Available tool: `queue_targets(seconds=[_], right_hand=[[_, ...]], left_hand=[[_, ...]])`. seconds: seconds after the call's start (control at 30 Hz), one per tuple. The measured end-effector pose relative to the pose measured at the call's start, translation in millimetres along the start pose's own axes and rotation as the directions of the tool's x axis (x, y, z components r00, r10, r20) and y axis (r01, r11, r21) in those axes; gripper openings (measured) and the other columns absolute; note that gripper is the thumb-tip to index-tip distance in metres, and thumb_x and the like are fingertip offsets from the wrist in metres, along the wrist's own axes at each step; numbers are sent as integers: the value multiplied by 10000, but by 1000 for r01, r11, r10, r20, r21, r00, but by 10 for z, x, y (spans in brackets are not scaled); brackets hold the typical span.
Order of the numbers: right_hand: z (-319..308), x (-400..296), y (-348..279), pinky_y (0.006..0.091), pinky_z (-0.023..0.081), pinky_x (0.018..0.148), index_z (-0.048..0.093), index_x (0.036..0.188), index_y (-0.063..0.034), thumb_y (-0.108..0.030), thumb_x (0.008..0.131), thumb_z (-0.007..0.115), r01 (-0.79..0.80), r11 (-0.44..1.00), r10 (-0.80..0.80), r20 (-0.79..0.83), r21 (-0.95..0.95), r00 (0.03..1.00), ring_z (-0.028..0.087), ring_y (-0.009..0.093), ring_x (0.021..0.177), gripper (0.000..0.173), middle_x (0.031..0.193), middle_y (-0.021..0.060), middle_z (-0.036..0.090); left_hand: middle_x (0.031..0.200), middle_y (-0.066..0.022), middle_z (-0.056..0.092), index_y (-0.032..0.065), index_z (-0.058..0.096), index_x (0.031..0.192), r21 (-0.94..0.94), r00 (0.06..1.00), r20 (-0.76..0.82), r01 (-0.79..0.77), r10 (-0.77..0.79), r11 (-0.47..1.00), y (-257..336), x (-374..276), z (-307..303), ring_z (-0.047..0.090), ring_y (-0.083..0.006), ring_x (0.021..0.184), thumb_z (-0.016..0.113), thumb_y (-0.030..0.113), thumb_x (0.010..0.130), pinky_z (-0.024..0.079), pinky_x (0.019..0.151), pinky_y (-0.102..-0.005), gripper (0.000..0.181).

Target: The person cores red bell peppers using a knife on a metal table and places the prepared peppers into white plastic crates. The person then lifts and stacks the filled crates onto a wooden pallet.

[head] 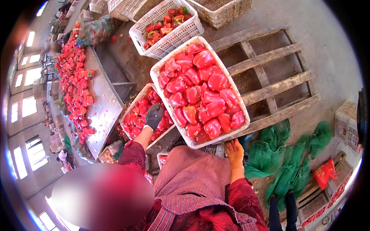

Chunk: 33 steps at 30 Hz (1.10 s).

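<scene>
A white plastic crate [244,107] full of red bell peppers [193,93], cut open or halved, stands in front of me. My left hand [154,115], in a dark glove, is by this crate's left side, above a lower crate [129,130] of red pepper pieces. Its fingers are bunched, and I cannot tell whether they grip anything. Bare and palm up, my right hand [234,153] is at the full crate's near right corner. Its fingers are spread, with the tips close to the rim and nothing seen in them.
A metal table [99,106] piled with whole red peppers [76,83] runs along the left. Behind the full crate is another crate [173,39] with pepper pieces. A wooden pallet [274,86] lies to the right, near green mesh netting [267,153]. Someone's legs [290,206] show at lower right.
</scene>
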State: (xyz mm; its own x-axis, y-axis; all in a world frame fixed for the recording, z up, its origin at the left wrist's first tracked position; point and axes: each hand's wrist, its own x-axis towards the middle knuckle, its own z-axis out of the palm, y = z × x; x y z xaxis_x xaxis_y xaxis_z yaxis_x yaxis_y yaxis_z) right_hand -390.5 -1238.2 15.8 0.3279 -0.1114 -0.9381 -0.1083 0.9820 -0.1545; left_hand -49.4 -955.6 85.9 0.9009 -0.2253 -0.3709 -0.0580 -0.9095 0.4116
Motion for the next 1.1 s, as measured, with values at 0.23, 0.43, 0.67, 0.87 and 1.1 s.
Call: queue_targets(seconds=[0.23, 0.43, 0.67, 0.87, 1.1], right_hand=[[545, 155, 307, 425, 312, 980, 441, 1253, -146, -596, 770, 552, -48, 977, 35, 70, 206, 997, 427, 227, 1150, 669, 1197, 31, 474], [690, 255, 501, 436, 387, 949, 462, 1269, -208, -625, 795, 486, -53, 951, 43, 39, 303, 998, 444, 228, 1171, 631, 1274, -13, 479], [625, 546, 548, 425, 335, 1029, 388, 1327, -157, -495, 887, 412, 89, 948, -134, 129, 305, 983, 392, 253, 1244, 555, 1357, 29, 410], [800, 611, 466, 420, 318, 1044, 378, 1339, -160, -515, 888, 371, 129, 943, -195, 195, 307, 961, 377, 249, 1259, 574, 1379, 30, 391], [692, 350, 330, 332, 480, 698, 590, 1026, -150, -455, 855, 504, -56, 998, 45, -328, -24, 943, 574, 168, 840, 360, 988, 17, 597]], left_hand=[[1066, -125, 613, 107, 623, 1029, 42, 798, -61, -598, 599, 800, 1240, -12, 294, 592, -298, 977, 664, 147, 746, 502, 812, -366, 289], [1365, -156, 385, 86, 455, 1273, 239, 630, 307, -777, 714, 582, 1786, -1, 1135, 348, -331, 1271, 603, 365, 783, 263, 1040, -501, 583], [1475, -168, 189, 104, 271, 1403, 270, 574, 468, -817, 672, 510, 1649, 115, 1399, 171, -334, 1365, 520, 491, 812, 105, 1100, -492, 749], [1463, -174, 214, 122, 280, 1402, 240, 503, 460, -864, 732, 442, 1726, 441, 1373, 190, -334, 1358, 535, 472, 809, 120, 1097, -492, 733], [1454, -171, 241, 134, 315, 1389, 311, 679, 329, -735, 657, 603, 1700, 163, 1350, 206, -334, 1353, 521, 449, 821, 119, 1102, -484, 682]])
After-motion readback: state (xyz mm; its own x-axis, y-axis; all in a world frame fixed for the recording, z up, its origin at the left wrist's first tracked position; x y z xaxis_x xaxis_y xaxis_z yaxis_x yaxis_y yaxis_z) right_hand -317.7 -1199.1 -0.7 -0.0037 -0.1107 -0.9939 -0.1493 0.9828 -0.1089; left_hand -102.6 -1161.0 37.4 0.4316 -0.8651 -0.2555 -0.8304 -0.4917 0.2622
